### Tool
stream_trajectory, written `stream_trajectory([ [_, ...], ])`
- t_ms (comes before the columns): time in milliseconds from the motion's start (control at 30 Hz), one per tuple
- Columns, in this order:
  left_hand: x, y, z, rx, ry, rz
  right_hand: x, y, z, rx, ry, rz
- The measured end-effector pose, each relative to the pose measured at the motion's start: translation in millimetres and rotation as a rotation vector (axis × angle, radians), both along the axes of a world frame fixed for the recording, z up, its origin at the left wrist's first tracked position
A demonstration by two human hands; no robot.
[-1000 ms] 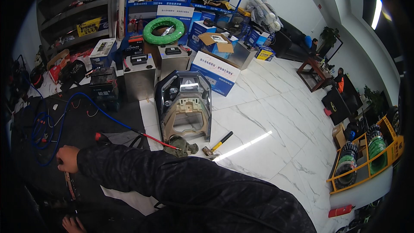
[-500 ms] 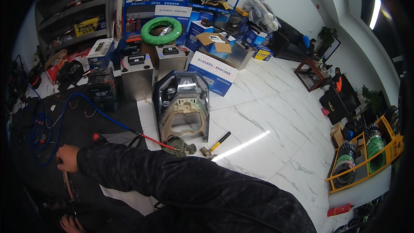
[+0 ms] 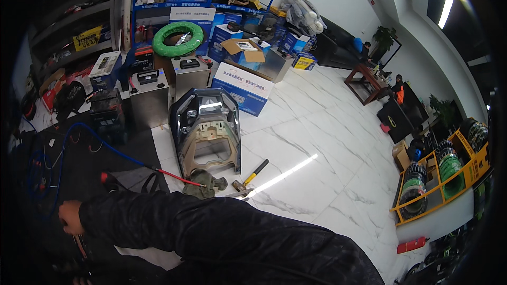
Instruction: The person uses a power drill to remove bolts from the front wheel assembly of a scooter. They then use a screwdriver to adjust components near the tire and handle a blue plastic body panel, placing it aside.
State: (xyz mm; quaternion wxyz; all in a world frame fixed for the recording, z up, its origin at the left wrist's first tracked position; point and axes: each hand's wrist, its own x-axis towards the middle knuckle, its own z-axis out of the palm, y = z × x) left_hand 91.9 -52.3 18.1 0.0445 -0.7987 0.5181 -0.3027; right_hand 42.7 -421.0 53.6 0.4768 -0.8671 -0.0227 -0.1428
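Wide tiled floor (image 3: pixel 311 195) beyond right hand (image 3: pixel 71 217)

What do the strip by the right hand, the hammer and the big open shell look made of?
Strip: possibly metal, brownish with a faint glint; too dark to settle.
Hammer: head likely steel, dull; yellow-and-black handle perhaps plastic.
Shell: probably moulded plastic, glossy dark outside, matte beige inside.

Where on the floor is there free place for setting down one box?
White tiles lie bare between the hammer and the yellow rack. Behind the dark shell it is crowded: metal boxes and blue cartons stand close. Below the right hand, darkness hides too much.
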Motion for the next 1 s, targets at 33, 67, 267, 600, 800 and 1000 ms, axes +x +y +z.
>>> stream_trajectory([
  [33, 1, 1, -1, 0.006, -0.001, 0.010, 0, -1, 0, 0.013, 0.003, -0.004],
  [67, 1, 2, -1, 0.008, 0.002, 0.014, 0, -2, 1, 0.022, 0.010, -0.006],
  [267, 3, 2, -9, 0.062, -0.008, 0.065, -2, -7, 3, -0.019, -0.015, -0.009],
  [600, 5, 1, -14, 0.075, -0.013, 0.100, -5, -13, 2, -0.004, 0.024, -0.018],
  [800, 9, 5, -21, 0.090, -0.007, 0.118, -3, -12, -4, -0.001, 0.022, -0.022],
  [1000, 11, 6, -23, 0.083, 0.023, 0.142, -10, -13, 3, 0.016, 0.027, -0.025],
])
